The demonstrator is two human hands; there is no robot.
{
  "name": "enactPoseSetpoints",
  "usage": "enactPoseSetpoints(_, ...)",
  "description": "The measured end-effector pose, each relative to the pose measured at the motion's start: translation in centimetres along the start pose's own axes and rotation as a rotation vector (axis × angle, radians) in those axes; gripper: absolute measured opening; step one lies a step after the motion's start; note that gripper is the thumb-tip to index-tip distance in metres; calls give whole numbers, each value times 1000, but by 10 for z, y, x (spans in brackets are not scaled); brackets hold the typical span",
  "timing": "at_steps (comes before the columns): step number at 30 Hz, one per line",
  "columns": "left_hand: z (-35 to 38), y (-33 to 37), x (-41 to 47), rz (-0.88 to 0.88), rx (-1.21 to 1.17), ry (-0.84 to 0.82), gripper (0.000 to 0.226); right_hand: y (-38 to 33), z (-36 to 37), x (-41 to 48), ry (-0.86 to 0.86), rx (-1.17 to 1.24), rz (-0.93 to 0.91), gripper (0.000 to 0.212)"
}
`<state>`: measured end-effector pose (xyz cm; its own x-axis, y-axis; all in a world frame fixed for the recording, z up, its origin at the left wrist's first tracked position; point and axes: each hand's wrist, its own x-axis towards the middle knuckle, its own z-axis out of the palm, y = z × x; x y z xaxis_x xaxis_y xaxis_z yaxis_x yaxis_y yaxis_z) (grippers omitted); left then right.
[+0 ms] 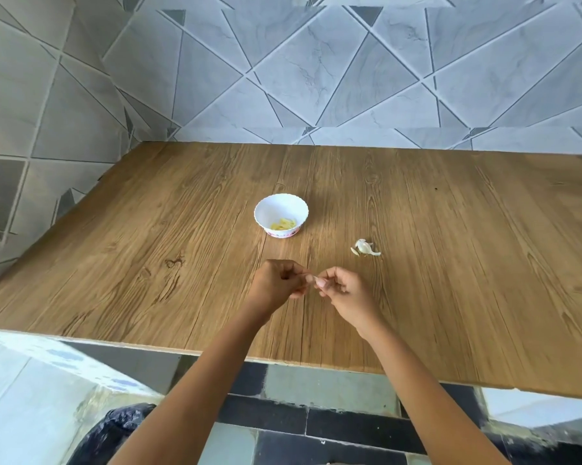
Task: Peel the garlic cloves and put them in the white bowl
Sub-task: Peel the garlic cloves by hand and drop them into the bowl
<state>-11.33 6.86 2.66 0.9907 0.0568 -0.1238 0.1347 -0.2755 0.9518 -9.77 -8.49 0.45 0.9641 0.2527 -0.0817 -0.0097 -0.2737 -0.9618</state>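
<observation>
Wood-grain table point(155, 250) right under the grip, grey triangle-pattern wall tiles point(316, 68) beyond it and off to its left, dark-and-pale floor tiles point(316, 424) down below.

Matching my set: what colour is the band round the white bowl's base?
Pink-red print on the white bowl, seen in the head view.

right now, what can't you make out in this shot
Head view, clove: mostly covered by the left hand and right hand; how much peel is left is unclear.
Head view, peeled cloves in the white bowl: too small to count.
Head view, garlic on the table: too small to tell cloves from skin.
</observation>
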Motion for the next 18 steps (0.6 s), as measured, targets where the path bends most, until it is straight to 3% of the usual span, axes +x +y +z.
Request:
enactPoseSetpoints(5,0,-2,6,-50,52,2,8,2,4,2,35,-35,-62,14)
enactPoseSetpoints(9,1,1,4,-153,-80,-68,16,9,8,6,317,-580,-527,20)
enactPoseSetpoints(13,-3,2,6,-297,-313,-186,15,10,8,6,374,-783,-703,18)
enactPoseSetpoints(15,-4,2,5,-315,-360,-206,14,15,9,7,323,-734,-675,16)
enactPoseSetpoints(16,-3,0,6,-273,-328,-188,14,15,8,7,257,-613,-577,16)
enactPoseSetpoints(18,-3,-4,5,-117,-205,-131,10,5,4,5,77,-230,-209,14)
